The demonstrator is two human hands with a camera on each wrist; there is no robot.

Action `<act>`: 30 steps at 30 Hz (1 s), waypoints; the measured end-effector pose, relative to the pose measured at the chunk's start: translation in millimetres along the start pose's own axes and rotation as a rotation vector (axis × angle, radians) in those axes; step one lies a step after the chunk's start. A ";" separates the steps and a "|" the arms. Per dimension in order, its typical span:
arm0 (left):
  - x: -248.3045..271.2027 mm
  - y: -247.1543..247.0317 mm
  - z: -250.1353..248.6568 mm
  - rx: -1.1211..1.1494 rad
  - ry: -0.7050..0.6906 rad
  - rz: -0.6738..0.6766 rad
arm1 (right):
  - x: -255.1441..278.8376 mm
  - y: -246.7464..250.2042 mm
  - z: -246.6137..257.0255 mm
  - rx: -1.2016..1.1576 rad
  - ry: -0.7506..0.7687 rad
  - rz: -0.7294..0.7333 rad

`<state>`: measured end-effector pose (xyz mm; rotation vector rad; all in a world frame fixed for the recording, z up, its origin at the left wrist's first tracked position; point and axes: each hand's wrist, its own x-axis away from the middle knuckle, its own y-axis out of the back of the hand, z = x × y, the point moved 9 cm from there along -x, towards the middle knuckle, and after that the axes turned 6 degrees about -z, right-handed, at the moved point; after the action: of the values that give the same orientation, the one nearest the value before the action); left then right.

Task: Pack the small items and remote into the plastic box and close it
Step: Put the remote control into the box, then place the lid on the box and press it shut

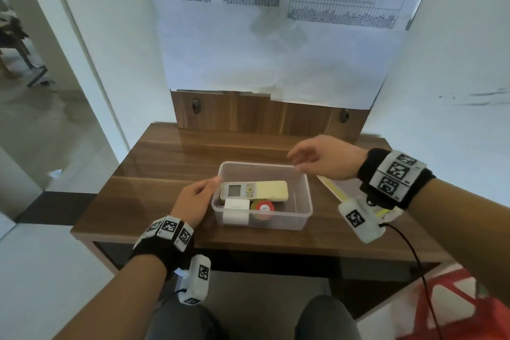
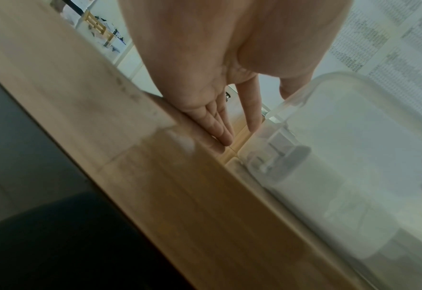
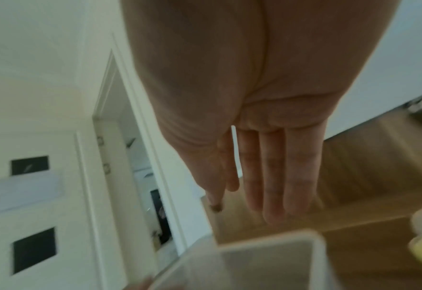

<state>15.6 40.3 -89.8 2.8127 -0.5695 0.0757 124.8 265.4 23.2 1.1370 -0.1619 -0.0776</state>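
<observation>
Steadying job, by the look of it: left hand point(image 1: 193, 201) lies against the near-left end wall of the plastic box point(image 1: 306, 201), fingers straight, thumb up by the rim corner. Left wrist view confirms it: fingers point(image 2: 220, 125) flat along the wooden desk point(image 1: 165, 154), nothing gripped.

Box sits mid-desk, lidless. Translucent, thin-walled; judged light and a bit flexible, smooth enough to slide on the glossy wood, so bracing the end wall makes sense. Best held by opposite walls or under the rim.

Inside, nearest: small white block point(image 1: 236, 211), possibly a charger, against the front wall. Beside it a round red-and-green item point(image 1: 262, 208), label too small to read. Behind both, the remote point(image 1: 254, 190), lying flat, face up, long axis running left to right along the box's length, display end to the left, plain cream end to the right. Rigid plastic, light; it fits with room to spare.

Right of the box, partly under the right wrist, a flat pale piece with a yellow strip point(image 1: 338, 190). Probably the lid; cannot confirm.

Farthest: right hand point(image 1: 323, 157) hovers over the box's far-right corner, fingers loosely extended, holding nothing, not clearly touching the rim.

Judgement: packing looks done; closing remains.
</observation>
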 end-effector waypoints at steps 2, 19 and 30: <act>0.3 -1.2 -0.2 0.007 0.001 -0.001 | 11.8 30.3 -31.2 -0.050 -0.066 -0.113; 7.2 -1.7 -5.8 0.012 -0.016 -0.060 | 107.4 -54.9 -140.4 0.394 -0.283 -0.114; 13.4 -0.5 -9.6 0.039 -0.025 -0.080 | 100.4 45.4 -106.2 0.252 -0.312 -0.644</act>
<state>28.2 38.4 -79.2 2.8741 -0.4658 0.0364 240.6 365.2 29.8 1.3894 -0.0768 -0.8278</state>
